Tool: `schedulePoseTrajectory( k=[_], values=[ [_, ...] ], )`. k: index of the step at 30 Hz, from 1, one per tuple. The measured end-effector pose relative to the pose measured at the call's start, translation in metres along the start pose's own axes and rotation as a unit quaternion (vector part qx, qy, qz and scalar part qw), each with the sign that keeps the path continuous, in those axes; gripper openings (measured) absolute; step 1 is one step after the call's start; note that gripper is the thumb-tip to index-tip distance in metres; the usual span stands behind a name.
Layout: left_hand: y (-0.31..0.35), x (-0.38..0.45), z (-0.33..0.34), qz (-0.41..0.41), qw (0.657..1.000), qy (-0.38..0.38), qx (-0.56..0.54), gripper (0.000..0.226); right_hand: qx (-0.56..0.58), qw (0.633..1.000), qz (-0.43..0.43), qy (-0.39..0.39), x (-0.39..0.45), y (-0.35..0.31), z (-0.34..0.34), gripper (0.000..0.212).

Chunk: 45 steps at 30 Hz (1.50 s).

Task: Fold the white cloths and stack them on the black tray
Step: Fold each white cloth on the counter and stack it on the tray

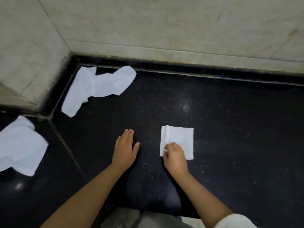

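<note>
your right hand [175, 156] pinches the near left edge of the folded cloth [179, 139], which lies on the black surface [230, 129] right of centre. your left hand [125, 148] is flat, fingers straight, holding nothing. press the crease flat before lifting. two crumpled cloths wait: one [97, 88] in the far left corner by the wall [164, 30], another [19, 145] at the left edge. open room lies right.

no readable text, no labels, no brand marks, no numbers, no signs on any surface in view
</note>
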<state>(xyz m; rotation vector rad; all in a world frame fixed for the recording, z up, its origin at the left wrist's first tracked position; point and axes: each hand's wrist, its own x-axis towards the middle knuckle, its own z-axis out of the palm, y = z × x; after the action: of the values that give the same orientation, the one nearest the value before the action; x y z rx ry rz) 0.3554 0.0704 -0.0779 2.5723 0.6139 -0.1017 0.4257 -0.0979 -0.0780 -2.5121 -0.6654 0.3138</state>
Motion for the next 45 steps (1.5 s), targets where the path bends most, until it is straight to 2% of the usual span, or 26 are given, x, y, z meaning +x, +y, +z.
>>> schedulePoseTrajectory(
  k=[4,7,10,13,17,21,25,27,30,32,34,38,40,43,45],
  values=[
    [-0.006,-0.004,0.0,0.014,1.0,0.003,-0.027,0.083,0.004,1.0,0.001,0.016,0.002,0.007,0.001,0.006],
    [-0.002,-0.003,0.004,0.028,0.998,0.02,-0.044,0.076,0.04,0.995,0.011,0.091,0.005,0.006,-0.005,0.006],
    [0.004,-0.004,0.006,0.052,0.997,0.022,-0.044,0.071,0.035,0.989,-0.018,0.139,0.004,-0.001,-0.002,0.006],
    [0.003,-0.005,0.006,0.06,0.997,0.018,-0.036,0.073,-0.013,0.995,-0.04,0.094,0.001,-0.002,0.006,0.002],
    [-0.002,-0.006,0.01,0.074,0.997,0.008,-0.022,0.073,-0.047,0.997,-0.055,0.029,-0.005,0.001,0.005,0.01],
    [0.008,-0.002,0.015,0.133,0.991,0.01,-0.01,0.056,-0.108,0.988,-0.097,0.053,-0.013,0.022,-0.02,0.029],
    [0.029,0.001,0.03,0.281,0.959,0.039,-0.017,0.036,-0.219,0.972,-0.076,0.026,-0.023,0.05,-0.039,0.05],
    [0.041,0.004,0.037,0.334,0.942,0.031,-0.008,0.032,-0.218,0.974,-0.065,0.018,-0.023,0.058,-0.038,0.049],
    [0.051,0.01,0.045,0.342,0.938,0.002,0.062,0.037,-0.173,0.983,-0.056,0.011,-0.015,0.063,-0.032,0.033],
    [0.054,0.013,0.049,0.349,0.932,0.005,0.099,0.032,-0.169,0.983,-0.065,0.014,-0.012,0.064,-0.033,0.021],
    [0.058,0.015,0.053,0.351,0.926,0.023,0.135,0.031,-0.176,0.982,-0.071,0.02,-0.012,0.063,-0.04,0.025],
    [0.072,0.019,0.055,0.376,0.91,0.04,0.168,0.027,-0.179,0.98,-0.054,0.067,-0.025,0.058,-0.065,0.019],
    [0.087,0.018,0.056,0.419,0.893,0.06,0.156,0.009,-0.17,0.981,-0.039,0.082,-0.038,0.063,-0.081,0.019],
    [0.13,0.015,0.059,0.481,0.87,0.064,0.09,0.022,-0.143,0.985,-0.008,0.098,-0.061,0.086,-0.122,0.024],
    [0.177,0.012,0.063,0.53,0.842,0.073,0.063,0.015,-0.108,0.989,0.016,0.097,-0.083,0.116,-0.16,0.038]
  ],
)
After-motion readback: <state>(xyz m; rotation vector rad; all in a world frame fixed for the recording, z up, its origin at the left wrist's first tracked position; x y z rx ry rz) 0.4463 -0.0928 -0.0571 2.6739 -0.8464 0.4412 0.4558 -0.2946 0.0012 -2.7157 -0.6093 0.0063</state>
